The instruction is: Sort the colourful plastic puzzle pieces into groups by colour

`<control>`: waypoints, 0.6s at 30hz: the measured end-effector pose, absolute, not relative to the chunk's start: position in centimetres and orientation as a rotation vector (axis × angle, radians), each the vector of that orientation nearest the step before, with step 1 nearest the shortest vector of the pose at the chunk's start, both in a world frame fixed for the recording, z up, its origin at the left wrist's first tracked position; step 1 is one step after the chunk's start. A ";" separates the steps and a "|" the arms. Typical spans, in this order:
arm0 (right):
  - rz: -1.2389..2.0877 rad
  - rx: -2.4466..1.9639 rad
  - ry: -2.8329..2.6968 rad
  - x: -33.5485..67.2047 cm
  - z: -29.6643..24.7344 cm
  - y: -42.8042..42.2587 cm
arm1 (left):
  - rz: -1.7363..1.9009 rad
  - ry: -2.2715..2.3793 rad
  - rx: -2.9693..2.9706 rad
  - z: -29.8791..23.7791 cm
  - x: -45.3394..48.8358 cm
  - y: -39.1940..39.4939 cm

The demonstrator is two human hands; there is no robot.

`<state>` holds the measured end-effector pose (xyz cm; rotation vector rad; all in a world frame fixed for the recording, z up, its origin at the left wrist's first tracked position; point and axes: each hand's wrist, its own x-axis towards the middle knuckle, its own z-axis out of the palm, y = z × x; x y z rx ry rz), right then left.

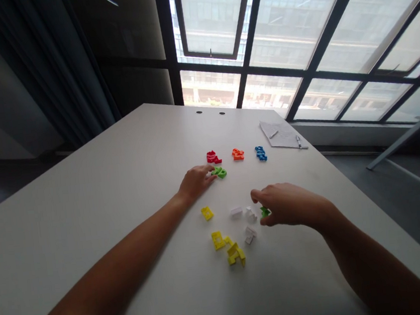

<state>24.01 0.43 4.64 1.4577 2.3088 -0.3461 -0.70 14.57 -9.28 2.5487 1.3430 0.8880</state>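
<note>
Near the middle of the white table, my left hand (196,181) is closed, thumb and fingertips at the left end of a small group of green plastic pieces (221,173). The fingers partly cover that end. My right hand (287,203) is low over the table nearer to me, its index finger and thumb apart around another green plastic piece (265,212); whether they touch it I cannot tell. Just left of this hand lie white plastic pieces (250,215). Yellow plastic pieces (218,240) lie further left and nearer to me.
Beyond my left hand are small clusters of red pieces (213,157), orange pieces (237,154) and blue pieces (260,153). A sheet of paper (285,136) with pens on it lies by the table's right edge. Windows and a dark curtain (48,69) stand behind.
</note>
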 end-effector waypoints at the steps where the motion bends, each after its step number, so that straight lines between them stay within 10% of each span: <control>1: -0.354 1.459 2.310 24.1 4.7 0.5 | 0.908 1.319 2.559 -9.3 -0.7 14.6; 18: -0.401 1.487 2.431 23.6 4.6 1.7 | 0.712 1.118 2.648 -10.2 -0.6 16.0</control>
